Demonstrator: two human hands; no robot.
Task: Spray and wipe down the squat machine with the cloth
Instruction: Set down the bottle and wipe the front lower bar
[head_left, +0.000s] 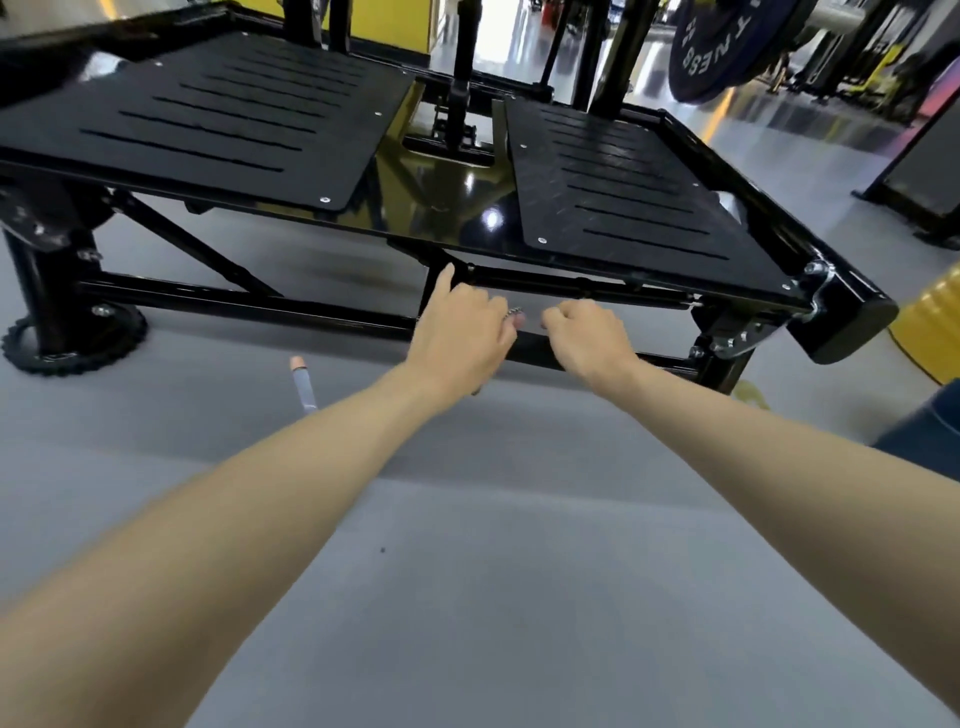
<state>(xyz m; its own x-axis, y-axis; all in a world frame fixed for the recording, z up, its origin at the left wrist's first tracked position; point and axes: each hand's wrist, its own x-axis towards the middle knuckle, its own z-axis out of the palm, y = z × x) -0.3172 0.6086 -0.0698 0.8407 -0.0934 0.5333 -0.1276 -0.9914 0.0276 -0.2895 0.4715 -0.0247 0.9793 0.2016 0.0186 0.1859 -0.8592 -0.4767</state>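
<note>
Squat machine: gloss black steel frame, two slotted tread plates, round tubes beneath. Stands on matte grey floor. Your left hand and right hand: fingers curled, close together before low front tube; can't tell whether they grip anything. Small patterned scrap between them. Clear bottle on floor, left of your left hand. Blurred gym beyond.

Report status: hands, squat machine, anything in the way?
Left hand, right hand low at squat machine front bar, fingers curled, grip unclear. Cloth not clearly seen. Small bottle on floor by left arm, not blocking.
</note>
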